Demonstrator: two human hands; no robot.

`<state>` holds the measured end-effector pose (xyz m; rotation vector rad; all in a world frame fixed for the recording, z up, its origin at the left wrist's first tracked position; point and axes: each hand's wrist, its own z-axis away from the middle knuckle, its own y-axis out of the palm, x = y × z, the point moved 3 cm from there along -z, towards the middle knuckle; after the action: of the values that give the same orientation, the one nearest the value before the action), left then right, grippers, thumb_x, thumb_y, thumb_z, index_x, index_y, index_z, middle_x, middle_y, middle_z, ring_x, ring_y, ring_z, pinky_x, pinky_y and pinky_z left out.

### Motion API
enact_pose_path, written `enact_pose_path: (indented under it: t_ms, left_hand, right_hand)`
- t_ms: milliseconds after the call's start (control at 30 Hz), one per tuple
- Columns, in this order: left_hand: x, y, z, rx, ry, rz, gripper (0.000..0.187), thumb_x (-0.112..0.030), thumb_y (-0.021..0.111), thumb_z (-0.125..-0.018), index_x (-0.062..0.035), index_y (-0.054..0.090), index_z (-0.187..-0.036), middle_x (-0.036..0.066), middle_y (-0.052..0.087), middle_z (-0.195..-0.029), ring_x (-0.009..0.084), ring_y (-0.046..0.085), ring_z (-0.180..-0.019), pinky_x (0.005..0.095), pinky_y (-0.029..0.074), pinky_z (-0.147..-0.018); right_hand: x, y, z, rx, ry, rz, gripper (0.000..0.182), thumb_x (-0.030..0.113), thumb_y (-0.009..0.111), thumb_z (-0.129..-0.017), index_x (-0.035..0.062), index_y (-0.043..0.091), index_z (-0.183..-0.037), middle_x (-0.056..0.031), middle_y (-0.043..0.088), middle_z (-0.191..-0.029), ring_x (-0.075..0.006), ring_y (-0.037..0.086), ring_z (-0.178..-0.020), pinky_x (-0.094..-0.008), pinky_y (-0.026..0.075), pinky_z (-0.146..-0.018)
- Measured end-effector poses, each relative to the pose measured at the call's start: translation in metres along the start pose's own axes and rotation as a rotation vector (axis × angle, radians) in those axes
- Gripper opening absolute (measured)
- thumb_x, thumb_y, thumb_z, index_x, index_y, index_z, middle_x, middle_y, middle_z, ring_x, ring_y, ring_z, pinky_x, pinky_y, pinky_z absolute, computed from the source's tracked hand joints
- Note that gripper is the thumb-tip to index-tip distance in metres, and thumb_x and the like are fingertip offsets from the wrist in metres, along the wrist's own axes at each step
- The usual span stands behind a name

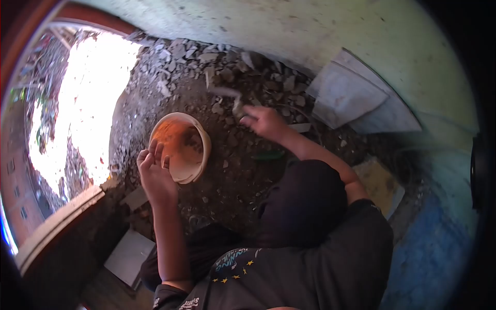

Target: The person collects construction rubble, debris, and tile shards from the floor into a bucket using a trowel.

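Observation:
My right hand (264,123) is wrapped round the handle of a trowel (238,107), whose blade is blurred and hangs over the loose dirt and rubble (219,106). To the left stands a pale bucket (205,142), its inside stained orange, with some dark material in it. In front of the bucket's near left side, my left hand (156,173) is raised with its fingers apart and nothing in it. Its fingertips overlap the bucket's opening in this view.
Broken stones (175,54) are heaped along the far wall (248,26). Pale slabs (356,95) lean against that wall at the right. A green piece (268,155) lies on the dirt near my knee. A white tile (129,257) rests at lower left, below a bright doorway (85,103).

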<state>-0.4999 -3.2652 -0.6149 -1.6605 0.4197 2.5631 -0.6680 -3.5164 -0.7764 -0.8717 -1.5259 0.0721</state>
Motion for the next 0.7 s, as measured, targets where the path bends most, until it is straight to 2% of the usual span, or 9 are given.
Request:
enact_pose_path:
  t_ms: [100, 133, 200, 233, 367, 467, 500, 567, 700]
  left_hand:
    - [0.063, -0.095, -0.047, -0.344, 0.160, -0.152, 0.044, -0.016, 0.057, -0.088, -0.0055, 0.044, -0.128, 0.019, 0.046, -0.129, 0.0301, 0.049, -0.117, 0.0464, 0.038, -0.103]
    - [0.076, -0.110, -0.053, -0.370, 0.178, -0.144, 0.044, -0.016, 0.057, -0.088, -0.0055, 0.044, -0.128, 0.019, 0.046, -0.129, 0.0301, 0.049, -0.117, 0.0464, 0.038, -0.103]
    - [0.088, -0.141, -0.048, -0.650, 0.088, -0.707, 0.050, -0.016, 0.061, -0.087, -0.0042, 0.042, -0.131, 0.018, 0.044, -0.128, 0.0267, 0.049, -0.116, 0.0399, 0.041, -0.100]
    - [0.096, -0.146, -0.045, -0.701, 0.009, -0.693, 0.054, -0.016, 0.061, -0.086, 0.0008, 0.040, -0.133, 0.017, 0.048, -0.124, 0.0241, 0.052, -0.112, 0.0358, 0.045, -0.094]
    - [0.130, -0.169, -0.051, -0.218, -0.271, -0.171, 0.053, -0.010, 0.063, -0.084, 0.0060, 0.041, -0.129, 0.014, 0.057, -0.112, 0.0208, 0.060, -0.097, 0.0314, 0.050, -0.083]
    - [0.137, -0.165, -0.059, -0.204, -0.119, -0.255, 0.053, -0.009, 0.064, -0.083, 0.0046, 0.041, -0.129, 0.013, 0.056, -0.113, 0.0189, 0.060, -0.095, 0.0304, 0.051, -0.079]
    - [0.131, -0.153, -0.055, -0.219, -0.115, -0.249, 0.053, -0.009, 0.064, -0.083, 0.0046, 0.041, -0.129, 0.013, 0.056, -0.113, 0.0189, 0.060, -0.095, 0.0304, 0.051, -0.079]
    - [0.117, -0.124, -0.051, -0.236, -0.131, -0.311, 0.055, -0.010, 0.064, -0.082, 0.0039, 0.040, -0.130, 0.011, 0.055, -0.113, 0.0189, 0.060, -0.094, 0.0307, 0.051, -0.079]
    - [0.090, -0.080, -0.035, -0.184, -0.205, -0.404, 0.059, -0.014, 0.059, -0.082, -0.0023, 0.035, -0.134, 0.009, 0.056, -0.114, 0.0203, 0.062, -0.093, 0.0368, 0.054, -0.077]
  right_hand:
    - [-0.041, -0.025, -0.019, -0.207, 0.122, 0.156, 0.037, 0.030, 0.063, -0.092, -0.0018, 0.064, -0.110, -0.0236, 0.067, -0.095, -0.0441, 0.064, -0.090, -0.0512, 0.051, -0.078]
    - [-0.051, -0.037, -0.030, -0.156, 0.211, 0.251, 0.034, 0.029, 0.062, -0.092, -0.0020, 0.063, -0.108, -0.0244, 0.067, -0.095, -0.0443, 0.063, -0.091, -0.0520, 0.051, -0.078]
    - [-0.070, -0.052, -0.043, -0.058, 0.320, 0.436, 0.030, 0.026, 0.059, -0.093, -0.0022, 0.060, -0.103, -0.0260, 0.066, -0.093, -0.0451, 0.063, -0.091, -0.0534, 0.050, -0.078]
    - [-0.083, -0.055, -0.050, -0.023, 0.334, 0.531, 0.029, 0.026, 0.058, -0.093, -0.0022, 0.059, -0.102, -0.0266, 0.066, -0.092, -0.0457, 0.063, -0.092, -0.0540, 0.050, -0.078]
    - [-0.124, -0.025, -0.072, 0.058, 0.266, 0.370, 0.033, 0.030, 0.059, -0.093, -0.0023, 0.060, -0.101, -0.0289, 0.065, -0.098, -0.0466, 0.061, -0.096, -0.0550, 0.048, -0.080]
    - [-0.111, -0.025, -0.074, 0.073, 0.491, 0.145, 0.034, 0.031, 0.056, -0.094, -0.0005, 0.062, -0.103, -0.0294, 0.064, -0.103, -0.0496, 0.058, -0.102, -0.0551, 0.046, -0.083]
    - [-0.109, -0.028, -0.076, 0.103, 0.515, 0.201, 0.032, 0.030, 0.055, -0.095, -0.0004, 0.062, -0.099, -0.0233, 0.067, -0.087, -0.0416, 0.065, -0.082, -0.0492, 0.049, -0.069]
    - [-0.093, -0.040, -0.065, 0.178, 0.770, -0.177, 0.030, 0.032, 0.055, -0.097, 0.0032, 0.064, -0.093, -0.0084, 0.060, -0.070, -0.0214, 0.058, -0.057, -0.0362, 0.045, -0.052]
    - [-0.071, -0.053, -0.042, 0.333, 0.873, -0.399, 0.024, 0.030, 0.053, -0.100, 0.0093, 0.065, -0.103, 0.0020, 0.053, -0.068, -0.0071, 0.044, -0.047, -0.0231, 0.032, -0.040]
